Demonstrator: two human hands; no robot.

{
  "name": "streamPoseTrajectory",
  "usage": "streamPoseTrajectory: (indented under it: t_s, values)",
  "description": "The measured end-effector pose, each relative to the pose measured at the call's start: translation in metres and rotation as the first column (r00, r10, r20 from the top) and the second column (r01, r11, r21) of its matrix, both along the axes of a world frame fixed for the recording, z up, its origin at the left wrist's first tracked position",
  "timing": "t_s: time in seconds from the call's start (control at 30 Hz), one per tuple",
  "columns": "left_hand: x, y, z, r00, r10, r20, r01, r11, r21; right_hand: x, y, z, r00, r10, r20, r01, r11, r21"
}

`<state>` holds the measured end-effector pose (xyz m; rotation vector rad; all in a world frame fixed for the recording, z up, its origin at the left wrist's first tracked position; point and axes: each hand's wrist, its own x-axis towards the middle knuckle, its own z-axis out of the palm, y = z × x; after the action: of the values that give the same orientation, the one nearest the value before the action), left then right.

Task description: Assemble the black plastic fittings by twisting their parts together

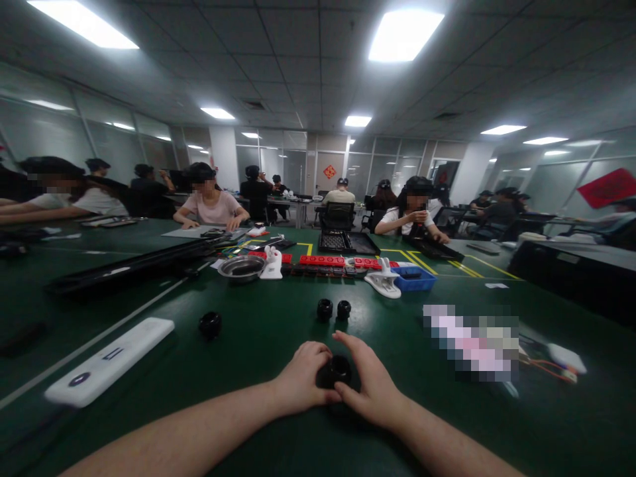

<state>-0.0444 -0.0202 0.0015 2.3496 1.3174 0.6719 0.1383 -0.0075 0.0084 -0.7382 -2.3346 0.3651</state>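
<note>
A black round hollow part (340,366) is between my two hands, low above or on the green table; which of these I cannot tell. My left hand (304,376) is closed around its left side, fingers curled behind it and thumb at the near side. On its right, my right hand (375,384) has the thumb against the near edge, while the index finger stretches out apart from it. Beyond the hands stand two similar black parts, one larger (324,309) and one smaller (344,309). Another black part (210,325) sits off to the left.
A white power strip (112,361) lies at left. Farther back are a metal bowl (242,267), red part rows (328,262), two white clamps (271,264) (384,281) and a blue bin (414,279). A black case (571,278) borders the right. People sit across the table.
</note>
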Motion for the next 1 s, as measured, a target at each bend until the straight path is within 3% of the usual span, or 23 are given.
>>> streamPoseTrajectory:
  t_s: [0.17,0.4,0.7,0.9,1.0]
  values:
    - [0.0009,0.0005,-0.0009,1.0,0.002,0.002,-0.002,1.0,0.021,-0.0062,-0.0002,-0.0028,0.993,-0.119,-0.012,0.118,0.991,-0.069]
    - [0.0016,0.0013,-0.0021,1.0,-0.003,-0.004,0.003,1.0,0.03,0.0,0.0005,-0.005,0.992,0.103,-0.079,-0.112,0.986,-0.127]
    - [0.0011,0.0,0.0021,1.0,-0.01,-0.009,0.01,1.0,0.001,-0.0052,0.0023,-0.0061,0.993,-0.088,-0.072,0.076,0.985,-0.155]
    - [0.0012,0.0008,0.0013,1.0,0.002,-0.002,-0.002,1.0,0.008,-0.0003,0.0003,-0.0047,0.996,0.04,-0.082,-0.05,0.992,-0.115]
    - [0.0006,0.0018,-0.0012,1.0,-0.011,-0.015,0.011,1.0,0.029,0.0008,0.0014,-0.004,0.998,0.028,-0.059,-0.032,0.996,-0.081]
